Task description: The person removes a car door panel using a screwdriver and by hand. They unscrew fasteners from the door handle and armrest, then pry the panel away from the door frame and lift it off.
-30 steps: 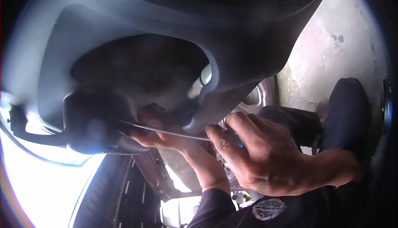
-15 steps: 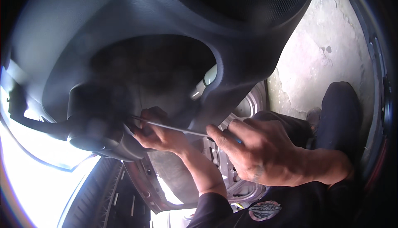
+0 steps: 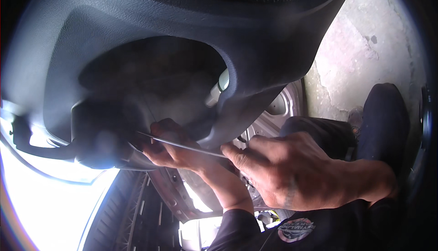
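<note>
My right hand is closed round a screwdriver, whose thin metal shaft points left; the handle is hidden in my fist. Near the shaft's tip, my left hand has its fingers bent in beside a dark plastic handle piece on a grey car door panel. What those fingers pinch, if anything, is lost in shadow. The shaft passes in front of my left hand, and its tip lies against the dark area by the handle piece. An oval recess opens in the panel above my left hand.
A pale cylindrical part shows at the recess's right edge. Behind the panel is a bare metal door frame. Worn concrete floor lies at the right, beside my dark-trousered leg. Bright light fills the lower left.
The view has shifted slightly, with the panel appearing larger and lower parts moving right. The screwdriver's tip appears a little further left. Both hands keep much the same pose.
</note>
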The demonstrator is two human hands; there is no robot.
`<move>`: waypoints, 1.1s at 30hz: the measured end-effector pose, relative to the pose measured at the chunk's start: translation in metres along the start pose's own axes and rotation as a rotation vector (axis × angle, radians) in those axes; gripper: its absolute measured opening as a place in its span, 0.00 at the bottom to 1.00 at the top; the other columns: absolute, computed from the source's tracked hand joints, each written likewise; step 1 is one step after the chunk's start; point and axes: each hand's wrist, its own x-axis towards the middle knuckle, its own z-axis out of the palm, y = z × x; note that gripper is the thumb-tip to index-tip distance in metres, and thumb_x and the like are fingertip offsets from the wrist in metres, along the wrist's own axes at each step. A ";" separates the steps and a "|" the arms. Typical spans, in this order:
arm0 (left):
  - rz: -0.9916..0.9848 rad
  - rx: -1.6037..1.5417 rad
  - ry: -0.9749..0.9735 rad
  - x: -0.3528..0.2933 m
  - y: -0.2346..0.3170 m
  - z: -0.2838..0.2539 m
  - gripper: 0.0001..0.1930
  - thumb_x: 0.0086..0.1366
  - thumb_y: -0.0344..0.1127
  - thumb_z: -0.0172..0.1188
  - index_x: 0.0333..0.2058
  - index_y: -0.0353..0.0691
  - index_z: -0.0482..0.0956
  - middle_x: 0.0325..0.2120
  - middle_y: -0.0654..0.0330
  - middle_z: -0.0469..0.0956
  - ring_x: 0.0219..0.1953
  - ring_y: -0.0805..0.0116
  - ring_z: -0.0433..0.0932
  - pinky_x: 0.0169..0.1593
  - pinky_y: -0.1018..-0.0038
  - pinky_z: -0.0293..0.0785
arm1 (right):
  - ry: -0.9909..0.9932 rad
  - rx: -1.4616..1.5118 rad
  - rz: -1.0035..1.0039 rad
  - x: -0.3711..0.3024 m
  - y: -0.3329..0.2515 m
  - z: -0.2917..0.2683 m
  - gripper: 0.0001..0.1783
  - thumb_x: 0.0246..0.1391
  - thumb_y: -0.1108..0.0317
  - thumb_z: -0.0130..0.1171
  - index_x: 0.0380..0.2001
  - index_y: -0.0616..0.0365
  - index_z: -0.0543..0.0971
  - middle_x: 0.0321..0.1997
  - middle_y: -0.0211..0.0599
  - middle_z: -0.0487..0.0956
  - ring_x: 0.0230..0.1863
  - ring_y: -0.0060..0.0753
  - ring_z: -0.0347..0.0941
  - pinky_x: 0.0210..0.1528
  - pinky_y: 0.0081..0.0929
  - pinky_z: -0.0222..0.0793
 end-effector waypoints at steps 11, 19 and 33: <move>0.003 -0.004 0.042 0.001 0.019 0.017 0.17 0.68 0.28 0.61 0.54 0.31 0.72 0.33 0.53 0.78 0.26 0.69 0.77 0.29 0.77 0.76 | 0.156 -0.405 0.016 -0.001 -0.021 0.006 0.25 0.52 0.67 0.66 0.53 0.69 0.80 0.32 0.46 0.77 0.26 0.34 0.78 0.24 0.25 0.75; -0.009 -0.033 0.089 -0.004 0.034 0.038 0.17 0.68 0.28 0.62 0.54 0.30 0.73 0.33 0.54 0.79 0.27 0.70 0.78 0.30 0.77 0.77 | 0.082 -0.427 0.043 0.003 -0.024 0.000 0.24 0.53 0.70 0.68 0.52 0.69 0.81 0.34 0.46 0.78 0.28 0.34 0.80 0.27 0.26 0.79; -0.013 -0.010 0.035 -0.001 0.037 0.034 0.12 0.68 0.27 0.61 0.47 0.30 0.75 0.30 0.60 0.76 0.29 0.73 0.76 0.31 0.77 0.74 | 0.038 -0.514 -0.040 0.005 -0.021 0.004 0.28 0.50 0.71 0.67 0.56 0.63 0.76 0.36 0.41 0.77 0.26 0.39 0.80 0.26 0.35 0.79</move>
